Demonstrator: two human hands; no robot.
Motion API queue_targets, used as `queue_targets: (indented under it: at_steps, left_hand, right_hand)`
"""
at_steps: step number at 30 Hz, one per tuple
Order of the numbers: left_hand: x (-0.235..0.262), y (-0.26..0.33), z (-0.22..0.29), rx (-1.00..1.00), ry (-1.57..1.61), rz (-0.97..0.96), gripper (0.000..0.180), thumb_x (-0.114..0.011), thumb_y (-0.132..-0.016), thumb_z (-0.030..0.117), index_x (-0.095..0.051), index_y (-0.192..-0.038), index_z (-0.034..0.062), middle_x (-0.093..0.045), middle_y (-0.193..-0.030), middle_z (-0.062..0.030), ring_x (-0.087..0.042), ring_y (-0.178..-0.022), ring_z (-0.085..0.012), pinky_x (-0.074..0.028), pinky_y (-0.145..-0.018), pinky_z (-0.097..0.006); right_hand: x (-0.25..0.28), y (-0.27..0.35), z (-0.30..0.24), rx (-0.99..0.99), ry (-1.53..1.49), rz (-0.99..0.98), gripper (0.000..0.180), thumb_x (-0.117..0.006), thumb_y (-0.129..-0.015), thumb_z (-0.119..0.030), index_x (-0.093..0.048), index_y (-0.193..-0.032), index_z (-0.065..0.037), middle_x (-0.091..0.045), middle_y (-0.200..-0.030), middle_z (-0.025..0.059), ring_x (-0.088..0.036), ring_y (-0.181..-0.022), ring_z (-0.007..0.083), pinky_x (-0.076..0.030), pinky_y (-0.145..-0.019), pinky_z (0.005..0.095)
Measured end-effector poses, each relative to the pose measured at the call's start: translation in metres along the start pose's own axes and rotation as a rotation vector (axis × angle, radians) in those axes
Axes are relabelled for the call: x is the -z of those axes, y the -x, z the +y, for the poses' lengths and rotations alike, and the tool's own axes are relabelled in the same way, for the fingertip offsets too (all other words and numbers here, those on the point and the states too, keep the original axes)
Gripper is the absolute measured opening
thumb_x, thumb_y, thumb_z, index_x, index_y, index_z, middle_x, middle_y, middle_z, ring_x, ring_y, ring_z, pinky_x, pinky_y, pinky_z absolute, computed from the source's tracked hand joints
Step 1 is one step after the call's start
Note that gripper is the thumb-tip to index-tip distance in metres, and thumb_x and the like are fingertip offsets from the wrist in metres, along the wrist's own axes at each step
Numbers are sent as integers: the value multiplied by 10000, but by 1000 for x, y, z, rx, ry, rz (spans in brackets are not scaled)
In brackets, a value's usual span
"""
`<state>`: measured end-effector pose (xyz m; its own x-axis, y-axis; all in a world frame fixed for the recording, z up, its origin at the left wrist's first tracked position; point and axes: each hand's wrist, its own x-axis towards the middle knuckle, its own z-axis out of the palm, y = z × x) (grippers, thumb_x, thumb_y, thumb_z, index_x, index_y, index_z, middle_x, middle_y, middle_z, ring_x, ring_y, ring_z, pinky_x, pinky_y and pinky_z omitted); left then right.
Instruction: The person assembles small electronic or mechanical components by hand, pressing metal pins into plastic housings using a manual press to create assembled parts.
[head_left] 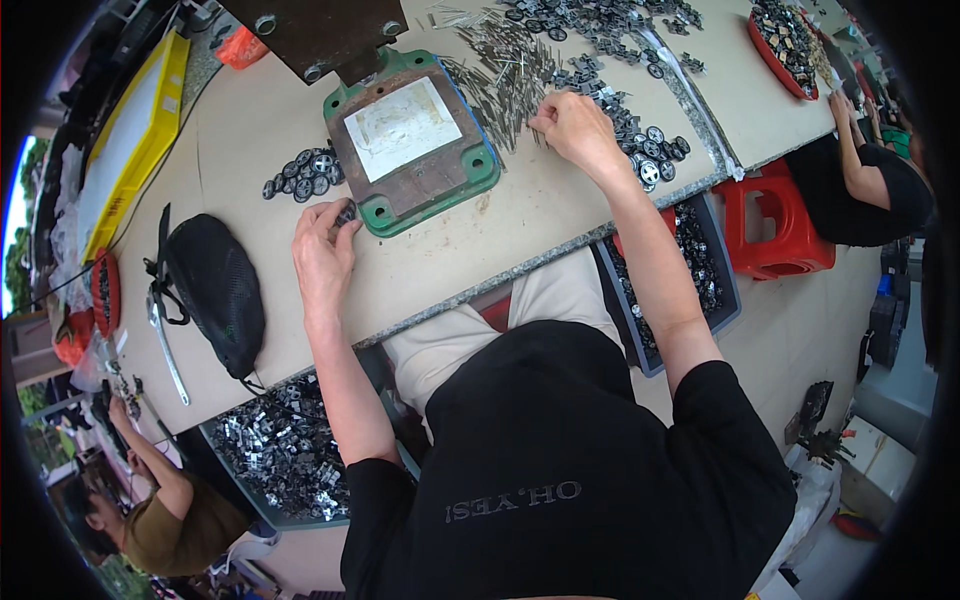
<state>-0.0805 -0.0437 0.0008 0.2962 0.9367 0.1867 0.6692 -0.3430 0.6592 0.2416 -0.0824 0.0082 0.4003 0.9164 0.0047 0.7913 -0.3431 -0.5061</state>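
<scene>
My left hand (324, 250) is closed in a pinch on a small black wheel (345, 214), just off the near left corner of a green metal press base (425, 212). Several more black wheels (305, 175) lie beyond that hand. My right hand (580, 130) is closed, thumb and fingertips together, at the edge of a spread of thin metal pins (500, 75). Whatever sits between those fingertips is too small to make out. A pale worn sheet (403, 128) covers the middle of the base.
Dark small metal parts (590, 75) and wheels (655, 150) heap right of the pins. A dark press head (320, 30) overhangs the base. A black mesh pouch (215, 290) and a wrench (168, 350) lie left. Bins of parts (735, 300) flank my legs. Two people work nearby.
</scene>
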Motion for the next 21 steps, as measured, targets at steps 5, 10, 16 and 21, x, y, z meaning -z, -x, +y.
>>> queue_targets:
  at_steps: [5, 10, 16, 21]
  left_hand:
    - [1, 10, -3, 113, 124, 138, 257, -632, -778, 12, -615, -1035, -4, -599, -945, -96, -581, -717, -146, -474, -656, -244]
    - [-12, 38, 26, 214, 1205, -68, 317, -567, -862, 56, -533, -1167, -23, -592, -1056, -111, -584, -918, -173, -462, -737, -242]
    - [-49, 44, 42, 322, 1582, -317, 354, -516, -897, 75, -480, -1237, -20, -570, -1143, -143, -574, -960, -188, -453, -757, -253]
    - [-55, 46, 44, 271, 1552, -367, 366, -512, -901, 73, -470, -1256, -9, -564, -1164, -140, -565, -936, -173, -442, -770, -258]
  right_hand:
    - [8, 10, 9, 5, -20, -71, 175, -580, -791, -172, -645, -778, -10, -648, -806, 178, -620, -805, 355, -473, -722, 431]
    - [33, 41, -10, 142, -209, -107, 188, -604, -775, -171, -644, -802, 10, -614, -666, 109, -578, -616, 181, -449, -583, 299]
    - [35, 82, -40, 343, -464, -252, 116, -626, -758, -101, -630, -783, 12, -603, -664, 73, -534, -585, 120, -425, -548, 256]
    - [29, 88, -50, 415, -454, -355, 112, -634, -753, -97, -630, -787, 9, -592, -654, 94, -556, -576, 160, -442, -560, 280]
